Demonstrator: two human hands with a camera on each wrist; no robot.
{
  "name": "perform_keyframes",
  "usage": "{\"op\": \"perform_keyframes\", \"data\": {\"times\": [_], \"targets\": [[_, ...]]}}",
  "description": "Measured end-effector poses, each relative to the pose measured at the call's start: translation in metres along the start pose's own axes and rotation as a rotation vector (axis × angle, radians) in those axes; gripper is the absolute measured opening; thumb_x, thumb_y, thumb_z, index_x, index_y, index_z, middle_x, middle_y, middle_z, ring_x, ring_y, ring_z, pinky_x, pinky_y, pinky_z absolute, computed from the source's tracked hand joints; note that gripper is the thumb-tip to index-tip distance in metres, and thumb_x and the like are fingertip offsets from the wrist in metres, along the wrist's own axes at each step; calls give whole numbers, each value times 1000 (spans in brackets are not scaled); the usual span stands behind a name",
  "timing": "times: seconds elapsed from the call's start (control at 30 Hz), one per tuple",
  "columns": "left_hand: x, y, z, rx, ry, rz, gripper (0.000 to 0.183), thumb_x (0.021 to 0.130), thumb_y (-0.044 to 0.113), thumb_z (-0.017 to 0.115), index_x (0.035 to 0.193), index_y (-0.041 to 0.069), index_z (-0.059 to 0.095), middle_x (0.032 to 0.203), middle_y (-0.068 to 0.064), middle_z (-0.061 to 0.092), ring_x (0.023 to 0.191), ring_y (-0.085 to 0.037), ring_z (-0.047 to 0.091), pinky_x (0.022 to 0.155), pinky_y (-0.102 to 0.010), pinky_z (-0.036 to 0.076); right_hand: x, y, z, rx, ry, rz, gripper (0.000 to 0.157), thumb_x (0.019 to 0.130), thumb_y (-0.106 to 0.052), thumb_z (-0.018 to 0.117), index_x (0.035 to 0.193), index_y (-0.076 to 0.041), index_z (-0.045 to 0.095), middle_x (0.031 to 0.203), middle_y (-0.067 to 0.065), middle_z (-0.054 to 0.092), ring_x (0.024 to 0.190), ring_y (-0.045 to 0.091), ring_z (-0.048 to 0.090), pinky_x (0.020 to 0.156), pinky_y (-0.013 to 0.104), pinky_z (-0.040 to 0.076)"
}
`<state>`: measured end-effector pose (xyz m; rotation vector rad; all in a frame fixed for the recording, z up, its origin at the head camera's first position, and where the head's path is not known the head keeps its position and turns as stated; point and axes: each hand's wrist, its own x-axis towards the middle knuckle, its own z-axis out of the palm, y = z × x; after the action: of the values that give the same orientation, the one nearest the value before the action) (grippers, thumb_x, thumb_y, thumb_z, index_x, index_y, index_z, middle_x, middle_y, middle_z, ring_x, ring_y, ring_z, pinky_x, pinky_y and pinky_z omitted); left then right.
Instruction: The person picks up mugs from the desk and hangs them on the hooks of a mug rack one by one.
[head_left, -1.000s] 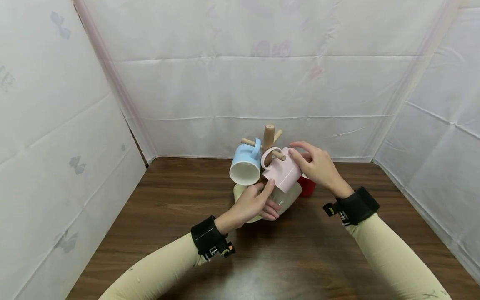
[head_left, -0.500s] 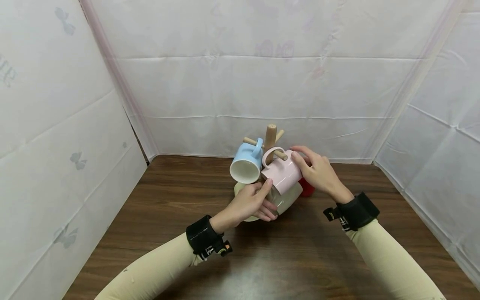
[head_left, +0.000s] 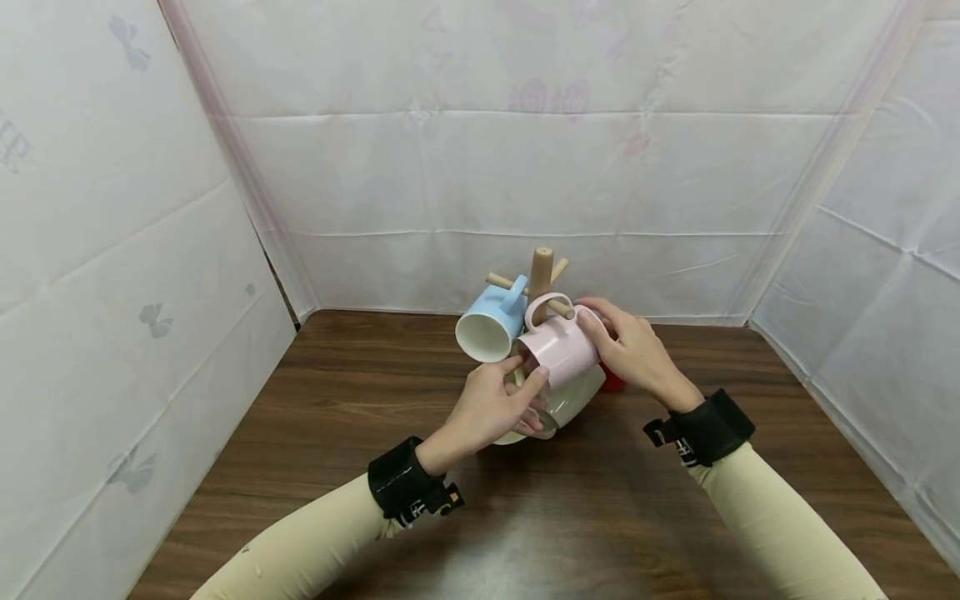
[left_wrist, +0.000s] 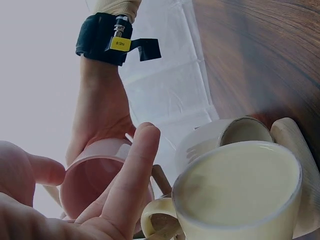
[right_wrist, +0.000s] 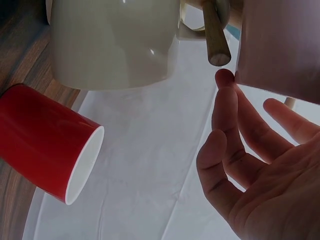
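Observation:
A pink mug (head_left: 562, 348) hangs by its handle on a front peg of the wooden mug tree (head_left: 542, 271), its mouth turned to the left. The left hand (head_left: 483, 404) holds its rim, with the thumb and fingers at the mouth; in the left wrist view, fingers (left_wrist: 132, 175) stretch across the opening. At the base end, the right hand (head_left: 637, 354) grips the mug, thumb on the near side. Beside it a light blue mug (head_left: 512, 310) hangs on the left peg. Below the pink mug is a pale cream mug (head_left: 579, 397), partly covered by the left hand.
A red cup (right_wrist: 45, 140) lies tipped on the right behind the cream mug. In the left wrist view, a cream-yellow mug (left_wrist: 237, 187) hangs near the tree's wooden base (left_wrist: 295, 150). White sheeting (head_left: 480, 167) encloses the dark wood table (head_left: 360, 367).
The pink mug has turned on its peg, mouth now more to the left. The left hand's fingers have risen to its mouth. The blue mug has swung slightly left.

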<state>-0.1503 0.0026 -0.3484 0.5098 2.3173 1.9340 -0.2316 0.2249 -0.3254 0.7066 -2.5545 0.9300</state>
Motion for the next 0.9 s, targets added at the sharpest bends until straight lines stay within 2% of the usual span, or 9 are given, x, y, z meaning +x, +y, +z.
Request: {"op": "perform_keyframes", "data": {"times": [0.17,0.3,0.4,0.53,0.67,0.77,0.9], "targets": [[-5,10,0,0,-1,19,38,95,34,52,117,2,54,68,-7,66,57,-33,62,51,-45,54,-2,0,2,-2,-17,12,42,95,-53,38,128,-31,51,110,4,62,90,15,58,67,41,49],[-12,27,-2,8,-10,42,32,97,26,49,104,-3,59,68,-8,66,54,-28,62,50,-41,54,-3,0,3,5,-23,4,38,96,-52,38,127,-35,51,109,2,62,88,14,59,67,40,50],[-15,31,-3,11,-21,58,30,97,25,48,96,-2,60,69,-10,66,54,-26,62,52,-44,54,-5,1,3,8,-23,-1,37,96,-52,37,127,-35,51,110,2,61,87,14,59,67,40,50],[-11,21,-3,7,-25,77,31,97,28,49,94,0,61,69,-10,65,54,-25,62,53,-48,54,-6,2,4,9,-23,-6,37,96,-51,37,127,-35,51,111,2,61,88,14,59,68,40,50],[-5,5,-4,44,6,107,33,96,35,50,99,4,62,68,-4,66,54,-24,62,51,-43,54,-6,3,3,10,-21,-11,37,97,-50,37,127,-34,51,114,2,60,93,15,58,71,41,49],[-2,0,-8,107,65,168,31,94,39,52,98,10,63,63,-2,65,51,-21,61,46,-35,53,-7,4,1,28,-16,-8,39,99,-48,34,128,-31,52,117,2,59,99,16,55,77,43,47],[-1,1,-17,192,163,277,27,93,37,54,93,13,64,58,-2,62,44,-17,57,39,-29,50,-11,10,0,56,-23,23,46,101,-46,25,131,-22,51,121,5,58,107,19,52,85,46,44]]}}
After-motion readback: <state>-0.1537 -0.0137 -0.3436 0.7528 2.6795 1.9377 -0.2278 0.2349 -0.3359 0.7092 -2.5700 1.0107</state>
